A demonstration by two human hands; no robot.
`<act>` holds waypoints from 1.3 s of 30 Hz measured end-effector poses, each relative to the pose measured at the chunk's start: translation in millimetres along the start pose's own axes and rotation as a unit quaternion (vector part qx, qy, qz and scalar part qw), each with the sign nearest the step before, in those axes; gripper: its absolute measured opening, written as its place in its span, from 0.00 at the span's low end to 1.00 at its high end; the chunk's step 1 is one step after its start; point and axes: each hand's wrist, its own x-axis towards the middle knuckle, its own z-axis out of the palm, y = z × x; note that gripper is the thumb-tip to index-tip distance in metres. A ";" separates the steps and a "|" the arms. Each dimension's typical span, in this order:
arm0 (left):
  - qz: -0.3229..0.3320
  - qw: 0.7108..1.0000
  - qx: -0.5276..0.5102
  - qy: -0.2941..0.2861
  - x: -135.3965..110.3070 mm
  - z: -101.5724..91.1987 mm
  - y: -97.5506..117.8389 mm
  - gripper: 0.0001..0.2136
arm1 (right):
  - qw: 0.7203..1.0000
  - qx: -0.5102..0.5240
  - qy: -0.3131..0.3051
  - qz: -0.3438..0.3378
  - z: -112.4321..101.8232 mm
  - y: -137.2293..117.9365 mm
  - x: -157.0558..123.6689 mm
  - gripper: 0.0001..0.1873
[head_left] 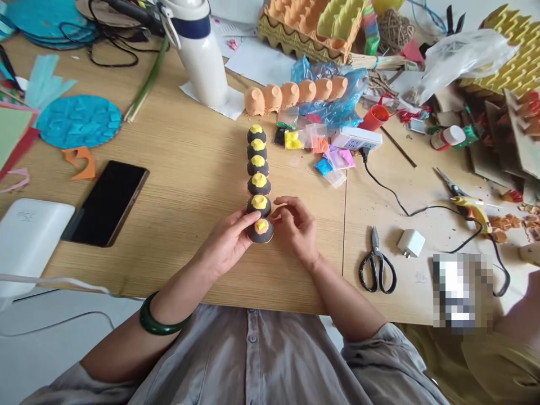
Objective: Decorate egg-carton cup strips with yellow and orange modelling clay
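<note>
A strip of egg-carton cups (pixel 259 184) lies lengthwise in front of me, its several domes coated in black clay with yellow clay caps. On the nearest dome, the yellow piece (pixel 261 225) is smaller and bare orange carton shows around it. My left hand (pixel 230 241) grips this near end from the left, thumb on top between the last two domes. Just right of the strip is my right hand (pixel 297 228), its fingers loosely curled and apart, fingertips close to the second-nearest dome. Whether they touch it I cannot tell.
Behind stand an uncoated carton strip (pixel 289 97) and a white flask (pixel 196 53). Clay packets (pixel 294 139) and a power strip (pixel 356 138) lie to the right, with scissors (pixel 377 264) and a glue gun (pixel 472 211). A phone (pixel 107 202) lies left. Another person sits at right.
</note>
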 end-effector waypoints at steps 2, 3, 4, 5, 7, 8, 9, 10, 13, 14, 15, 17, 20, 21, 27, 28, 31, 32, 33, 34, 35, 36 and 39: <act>0.010 1.000 -0.005 0.000 7.5 4.2 -0.2 0.16 | 0.998 0.039 0.025 0.034 -1.9 -3.2 4.9 0.22; 0.024 1.000 -0.003 -0.005 10.7 6.9 0.1 0.16 | 0.996 0.061 0.019 0.062 -3.1 -4.7 7.7 0.25; 0.043 0.999 0.003 -0.015 13.7 9.8 0.6 0.17 | 0.992 0.086 0.001 0.092 -4.4 -6.1 10.6 0.27; 0.063 0.998 0.011 -0.028 16.6 12.9 1.3 0.17 | 0.986 0.111 -0.022 0.119 -5.8 -7.3 13.4 0.30; 0.090 0.994 0.024 -0.058 22.5 18.9 2.9 0.17 | 0.973 0.150 -0.069 0.163 -8.3 -9.2 18.8 0.34; 0.095 0.992 0.027 -0.073 25.8 21.6 3.6 0.18 | 0.967 0.165 -0.078 0.177 -9.2 -10.0 21.1 0.35; 0.096 0.991 0.029 -0.084 29.4 24.1 4.0 0.19 | 0.964 0.176 -0.078 0.186 -9.9 -10.7 23.1 0.35; 0.095 0.990 0.031 -0.095 33.2 26.3 4.3 0.21 | 0.962 0.183 -0.073 0.191 -10.4 -11.5 24.8 0.36; 0.091 0.987 0.038 -0.126 44.1 31.5 3.0 0.26 | 0.966 0.172 -0.057 0.183 -10.2 -13.1 27.9 0.36; 0.088 0.986 0.041 -0.134 47.0 32.6 2.1 0.27 | 0.971 0.155 -0.054 0.175 -9.8 -13.2 28.4 0.35; 0.084 0.986 0.042 -0.141 49.4 33.5 1.0 0.27 | 0.977 0.130 -0.046 0.162 -9.5 -13.1 28.8 0.35; 0.071 0.985 0.041 -0.149 52.5 33.6 -1.3 0.26 | 0.991 0.062 -0.012 0.117 -9.2 -12.1 29.7 0.34; 0.053 0.986 0.040 -0.156 54.2 29.2 -3.6 0.24 | 0.999 -0.027 0.026 0.022 -10.0 -8.5 31.0 0.34; 0.050 0.985 0.042 -0.160 54.2 26.6 -3.8 0.23 | 0.999 -0.041 0.027 -0.002 -10.3 -6.6 31.1 0.35; 0.033 0.971 0.084 -0.222 51.6 12.9 0.1 0.28 | 0.995 -0.078 0.056 -0.040 -9.4 12.0 26.2 0.37; 0.033 0.967 0.094 -0.233 51.1 11.8 0.9 0.31 | 0.993 -0.089 0.063 -0.047 -9.5 14.7 25.0 0.37; 0.039 0.959 0.126 -0.249 50.5 9.0 1.9 0.36 | 0.989 -0.115 0.069 -0.062 -10.1 18.1 21.3 0.37; 0.044 0.957 0.138 -0.251 50.6 8.0 1.8 0.37 | 0.988 -0.118 0.070 -0.064 -10.1 17.8 20.1 0.36; 0.050 0.955 0.149 -0.253 50.8 6.9 1.4 0.37 | 0.988 -0.121 0.070 -0.063 -10.0 17.0 19.0 0.35; 0.057 0.952 0.161 -0.254 51.0 5.9 1.0 0.37 | 0.988 -0.125 0.070 -0.059 -9.7 16.1 17.9 0.35; 0.063 0.950 0.172 -0.254 51.2 5.1 0.6 0.38 | 0.988 -0.127 0.070 -0.052 -9.2 15.1 17.0 0.34; 0.068 0.948 0.183 -0.250 51.3 4.6 0.3 0.38 | 0.988 -0.128 0.071 -0.046 -8.5 14.3 16.1 0.34; 0.068 0.948 0.215 -0.223 50.6 5.2 0.5 0.38 | 0.990 -0.113 0.072 -0.042 -5.5 12.3 14.2 0.38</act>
